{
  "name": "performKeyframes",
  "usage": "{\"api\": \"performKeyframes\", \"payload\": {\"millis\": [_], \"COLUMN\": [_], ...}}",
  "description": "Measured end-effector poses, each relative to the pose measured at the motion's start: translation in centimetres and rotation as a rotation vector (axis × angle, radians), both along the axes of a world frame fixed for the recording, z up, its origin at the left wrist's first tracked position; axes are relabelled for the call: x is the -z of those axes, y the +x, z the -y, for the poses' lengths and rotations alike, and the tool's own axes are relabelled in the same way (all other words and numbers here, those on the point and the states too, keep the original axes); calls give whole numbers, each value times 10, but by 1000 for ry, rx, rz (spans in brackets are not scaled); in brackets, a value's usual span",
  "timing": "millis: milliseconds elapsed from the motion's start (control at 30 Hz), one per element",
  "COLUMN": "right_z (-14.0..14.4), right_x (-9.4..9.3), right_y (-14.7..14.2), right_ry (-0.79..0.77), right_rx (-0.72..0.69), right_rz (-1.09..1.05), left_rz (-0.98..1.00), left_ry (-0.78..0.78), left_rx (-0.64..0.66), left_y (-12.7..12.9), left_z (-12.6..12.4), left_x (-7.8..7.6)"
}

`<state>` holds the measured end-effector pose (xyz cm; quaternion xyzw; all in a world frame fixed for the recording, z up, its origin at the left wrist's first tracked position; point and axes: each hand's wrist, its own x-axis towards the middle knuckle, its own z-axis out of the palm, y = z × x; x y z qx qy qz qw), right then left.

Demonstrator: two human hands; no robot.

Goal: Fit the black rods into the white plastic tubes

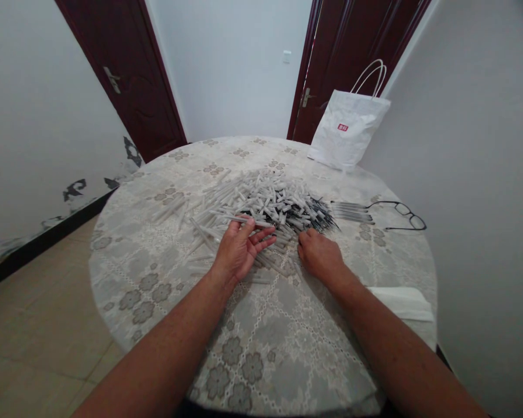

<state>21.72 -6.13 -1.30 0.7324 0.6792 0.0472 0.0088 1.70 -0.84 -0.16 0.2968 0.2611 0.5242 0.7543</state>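
Pen pile [261, 206] blocks the frame centre. Glasses [401, 213] and a row of refills [352, 212] obstruct centre right; white bag [348, 130] stands upper right, folded cloth [403, 303] lower right. Worktop [148, 261] left of pile is open, a few stray tubes only; lower centre near edge is passable.

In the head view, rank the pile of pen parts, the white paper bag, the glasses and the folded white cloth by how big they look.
1. Pile of pen parts, widest by far.
2. White paper bag.
3. Folded white cloth and glasses look about alike; the cloth lies nearer the camera, so I will not rank them.
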Motion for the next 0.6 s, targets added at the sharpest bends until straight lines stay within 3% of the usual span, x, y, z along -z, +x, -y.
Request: {"api": "performKeyframes", "payload": {"millis": [133, 233, 400, 500, 600], "right_z": [-1, -4, -4, -1, 1], "right_x": [5, 6, 1, -1, 0], "right_y": [0, 3, 1, -3, -6], "right_ry": [-20, 79, 393, 387, 322], "right_rx": [-15, -65, -153, -120, -163], "right_rz": [-19, -140, -771, -1170, -1384], "left_rz": [-11, -9, -15, -10, 4], "left_ry": [-2, 0, -6, -4, 4], "left_rx": [25, 44, 80, 106, 129], "left_y": [1, 1, 3, 4, 5], "left_z": [1, 2, 4, 5, 7], "left_x": [-1, 0, 2, 3, 3]}}
